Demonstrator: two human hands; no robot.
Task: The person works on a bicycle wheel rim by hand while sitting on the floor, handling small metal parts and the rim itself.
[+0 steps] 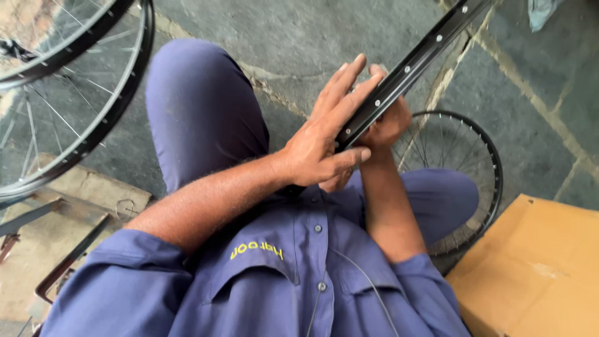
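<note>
Where the black wheel rim (409, 68) runs slantwise from the top right of the view down toward the person's chest, both hands close on its lower end: the left hand (321, 140) lies over the rim's near face with its fingers (346, 81) stretched flat along the metal and the thumb hooked under the edge, while the right hand (387, 125) is curled around the rim from behind, mostly hidden by the rim itself, so it is gripping the rim too. The rim shows a row of small spoke holes along its inner channel and hangs above the lap, not touching the ground. Beneath it are the blue trousers (199, 106) and the blue work shirt (281, 281). Just beside the right knee a spoked wheel (465, 162) lies flat on the stone floor (312, 37), and near it sits a cardboard box (536, 268). Well apart on the left stand two more spoked wheels (68, 93), above a metal frame (68, 256)
</note>
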